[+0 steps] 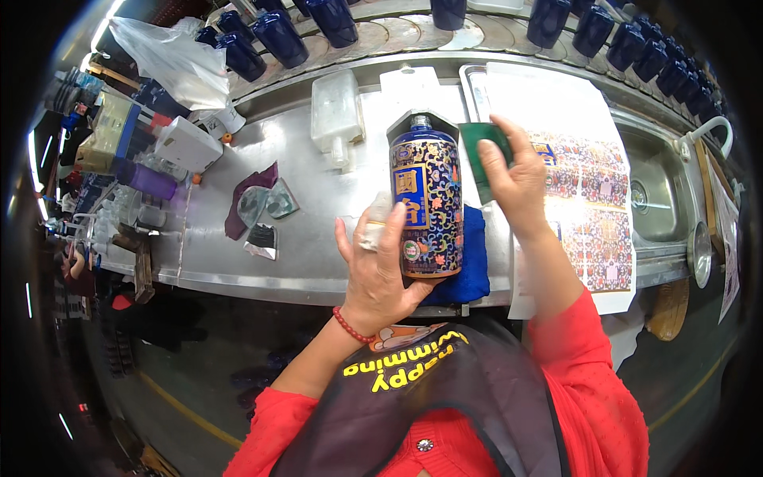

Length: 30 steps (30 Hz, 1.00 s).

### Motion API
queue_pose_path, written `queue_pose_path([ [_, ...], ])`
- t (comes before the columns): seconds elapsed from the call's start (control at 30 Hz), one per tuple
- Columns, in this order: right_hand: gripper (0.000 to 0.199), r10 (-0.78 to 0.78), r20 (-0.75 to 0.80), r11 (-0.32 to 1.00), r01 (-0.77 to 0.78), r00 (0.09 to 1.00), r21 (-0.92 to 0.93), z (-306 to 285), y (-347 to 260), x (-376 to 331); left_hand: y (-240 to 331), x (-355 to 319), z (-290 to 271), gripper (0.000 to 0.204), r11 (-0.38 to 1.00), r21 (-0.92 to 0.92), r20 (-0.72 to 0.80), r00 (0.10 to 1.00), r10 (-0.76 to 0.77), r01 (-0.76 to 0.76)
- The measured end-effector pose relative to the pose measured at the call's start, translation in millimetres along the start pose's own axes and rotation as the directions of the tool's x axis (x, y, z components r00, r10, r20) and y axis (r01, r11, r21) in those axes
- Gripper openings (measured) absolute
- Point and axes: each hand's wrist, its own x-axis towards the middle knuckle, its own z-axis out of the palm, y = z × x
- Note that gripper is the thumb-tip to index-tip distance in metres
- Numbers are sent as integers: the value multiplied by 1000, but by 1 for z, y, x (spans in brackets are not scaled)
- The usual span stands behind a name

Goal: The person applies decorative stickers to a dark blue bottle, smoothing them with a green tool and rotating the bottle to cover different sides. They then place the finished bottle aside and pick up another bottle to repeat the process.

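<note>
Two bare hands work at a metal table (306, 250) in the head view, the only one. The left hand (375, 278) is clamped on a patterned blue bottle (433, 183), its fingers along the left side and its thumb by the base; one finger wears a white wrap (372, 232), and a red bracelet (350, 326) circles the wrist. The bottle is at the middle of the near part of the table, its clear neck pointing away from the person. The right hand (517, 171) pinches a flat green card (475, 147) between thumb and fingers, close by the bottle's upper right side; whether the card touches it I cannot tell. A blue cloth (475, 262) lies at the table's near edge, partly behind the bottle. To the right are printed sheets (608, 203), partly under the right forearm, and then a sink (652, 187). To the left a purple cloth (240, 221) lies on the table, and farther back is a clear container (335, 111) on its side. Plain dark blue bottles (332, 22) line the far side, near a plastic bag (179, 67) at the left.
</note>
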Motion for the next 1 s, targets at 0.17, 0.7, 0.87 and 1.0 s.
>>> queue_pose_path([
  [0.17, 36, -344, 239, 934, 356, 908, -7, 0, 4, -14, 0, 2, 4, 99, 997, 47, -35, 998, 56, -54],
  [0.7, 25, -601, 650, 566, 822, 465, -64, -27, -32, -37, -4, 5, 6, 103, 986, 144, -17, 996, 93, -90],
  [0.87, 19, -215, 416, 973, 230, 884, 13, -11, -26, 27, -3, 2, 6, 110, 999, 42, -46, 998, 35, -33],
  [1.0, 26, -801, 412, 375, 900, 435, -221, -7, -29, 6, -7, -2, 9, 106, 997, 75, -19, 999, 30, -28],
])
